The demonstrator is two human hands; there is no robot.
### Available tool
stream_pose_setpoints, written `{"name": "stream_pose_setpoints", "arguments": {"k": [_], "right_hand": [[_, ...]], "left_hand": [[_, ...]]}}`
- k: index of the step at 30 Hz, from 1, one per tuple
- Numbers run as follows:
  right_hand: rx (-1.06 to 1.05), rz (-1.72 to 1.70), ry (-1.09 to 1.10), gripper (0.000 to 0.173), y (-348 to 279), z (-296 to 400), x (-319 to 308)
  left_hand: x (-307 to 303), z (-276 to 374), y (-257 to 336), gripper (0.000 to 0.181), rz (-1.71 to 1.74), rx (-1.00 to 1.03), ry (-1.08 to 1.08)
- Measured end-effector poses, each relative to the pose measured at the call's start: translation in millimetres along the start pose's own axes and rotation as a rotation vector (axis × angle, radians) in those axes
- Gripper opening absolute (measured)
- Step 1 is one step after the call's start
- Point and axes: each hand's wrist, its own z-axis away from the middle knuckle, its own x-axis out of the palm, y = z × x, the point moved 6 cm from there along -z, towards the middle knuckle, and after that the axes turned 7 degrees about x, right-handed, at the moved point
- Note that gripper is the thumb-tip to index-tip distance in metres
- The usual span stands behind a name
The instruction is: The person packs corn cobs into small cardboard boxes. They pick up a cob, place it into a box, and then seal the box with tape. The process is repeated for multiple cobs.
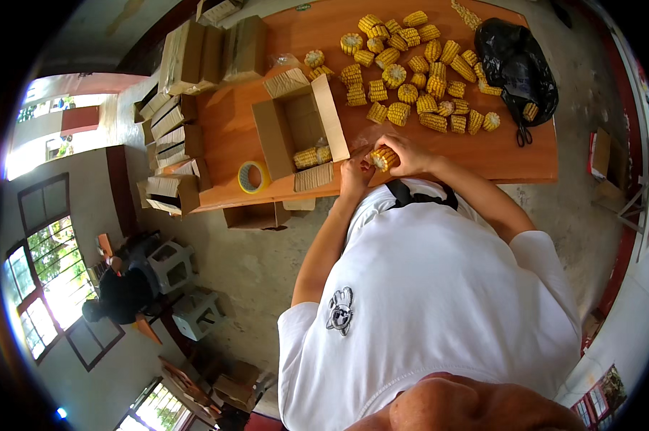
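Observation:
A short piece of yellow corn cob (383,159) is held between my two hands just over the table's front edge. My right hand (405,153) curls around its far and right sides. Against its left end are the bent fingers of my left hand (355,168). Thin clear plastic (377,132) shows just beyond the hands; whether it wraps the held piece is hard to see. Left of my hands stands an open cardboard box (275,132), its flaps spread. Inside lie corn pieces (311,157) that look wrapped in clear plastic.
Many cut corn pieces (408,94) cover the table's far middle. A black plastic bag (513,64) and scissors (523,137) lie right. A tape roll (254,177) sits near the front edge. Cardboard boxes (183,56) line the left side. Beyond, a person (122,291) is near plastic stools (172,265).

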Motion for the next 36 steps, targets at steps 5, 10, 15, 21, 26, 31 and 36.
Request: {"name": "stream_pose_setpoints", "arguments": {"k": [5, 10, 15, 21, 26, 31, 36], "right_hand": [[0.184, 0.017, -0.004, 0.058, 20.7, -4.9, 12.5], [0.144, 0.111, 0.011, 0.063, 25.6, -7.9, 21.7], [0.112, 0.170, 0.068, 0.058, 30.0, -11.5, 23.9], [-0.079, 0.173, 0.245, 0.041, 9.5, -7.0, -4.9], [0.047, 0.271, 0.557, 0.028, -8.5, 9.6, -42.8], [0.208, 0.190, 0.518, 0.032, 32.1, 5.9, -19.6], [0.269, -0.003, 0.527, 0.033, 36.7, 8.8, -18.9]], "left_hand": [[-0.7, 2.8, -9.2, 0.052, -0.075, 0.042, 0.018], [-1.2, 0.6, 8.7, 0.053, -0.134, 0.005, 0.009], [-2.0, -1.5, 15.7, 0.054, -0.105, -0.020, 0.016], [6.0, -2.5, 13.1, 0.055, -0.138, 0.039, 0.038], [4.8, -4.0, 15.0, 0.053, -0.148, 0.003, -0.006], [6.0, -6.4, 15.7, 0.051, -0.153, 0.030, -0.003], [0.9, -6.2, 21.9, 0.048, -0.102, -0.020, 0.022]]}}
